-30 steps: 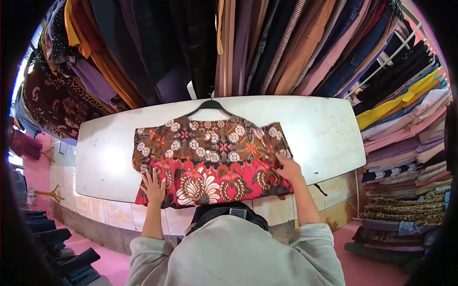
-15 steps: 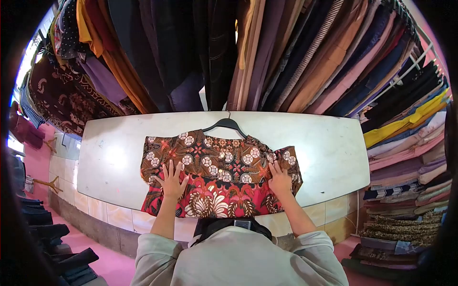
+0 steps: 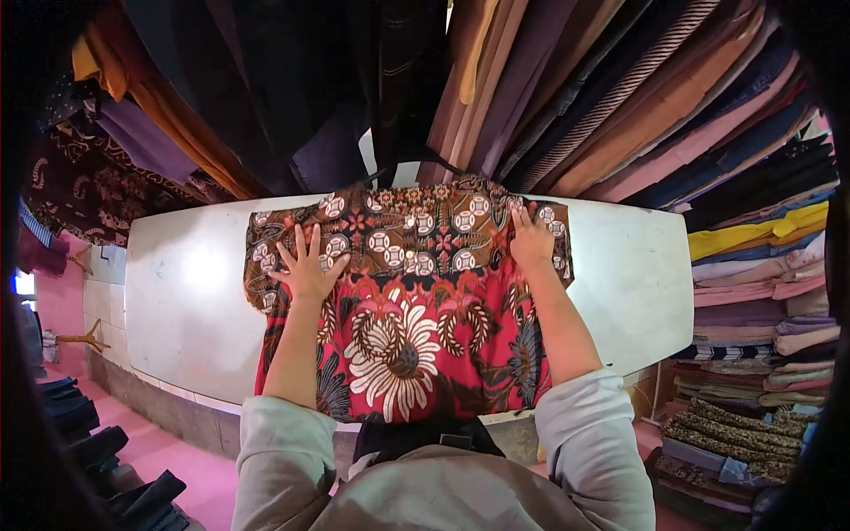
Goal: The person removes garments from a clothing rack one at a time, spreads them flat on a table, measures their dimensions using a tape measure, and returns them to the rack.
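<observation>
A patterned garment [image 3: 407, 327], brown on top and red with white flowers below, lies over the white table [image 3: 195, 274], its lower part reaching the near edge. A black hanger [image 3: 425, 157] shows at its neckline, at the table's far edge. My left hand [image 3: 310, 265] rests on the garment's upper left part with fingers spread. On the upper right, near the sleeve, my right hand [image 3: 531, 241] lies on the cloth with its index finger stretched out.
Trousers and other clothes [image 3: 567, 97] hang in a row beyond the far edge. Folded clothes [image 3: 744, 434] are stacked at the right. Dark folded clothes [image 3: 97, 442] lie at the lower left, above a pink floor [image 3: 177, 434].
Both hands and the garment have moved away from my body toward the far edge. More of the red lower part now lies on the table, and the hanger reaches the hanging clothes.
</observation>
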Motion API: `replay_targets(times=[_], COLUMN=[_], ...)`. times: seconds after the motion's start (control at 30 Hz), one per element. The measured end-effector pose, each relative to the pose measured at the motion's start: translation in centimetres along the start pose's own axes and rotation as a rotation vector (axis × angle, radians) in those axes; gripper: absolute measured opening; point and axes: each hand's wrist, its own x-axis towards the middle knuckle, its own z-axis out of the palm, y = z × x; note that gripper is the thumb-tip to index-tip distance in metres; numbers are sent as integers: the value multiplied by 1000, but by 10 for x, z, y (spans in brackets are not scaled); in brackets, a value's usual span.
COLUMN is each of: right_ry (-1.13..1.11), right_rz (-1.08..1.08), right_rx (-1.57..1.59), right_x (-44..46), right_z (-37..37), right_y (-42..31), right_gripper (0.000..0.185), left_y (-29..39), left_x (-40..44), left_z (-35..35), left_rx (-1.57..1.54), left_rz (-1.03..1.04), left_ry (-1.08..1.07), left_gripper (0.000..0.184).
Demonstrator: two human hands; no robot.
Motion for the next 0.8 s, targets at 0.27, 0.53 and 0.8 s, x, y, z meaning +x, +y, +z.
replay_targets(times=[0.27, 0.53, 0.8], right_ry=[14, 413, 1118], right_rz=[-34, 307, 744], right_rx=[67, 926, 1584], right_x=[-4, -111, -249], right_z=[-10, -18, -161], right_y=[7, 118, 248], right_gripper=[54, 21, 44], left_y=[-2, -7, -38], left_x=[8, 11, -19], left_z=[-1, 4, 14], left_rx=[44, -38, -71], left_rz=[21, 52, 211], left_ry=[-37, 3, 177], left_gripper=[86, 88, 68])
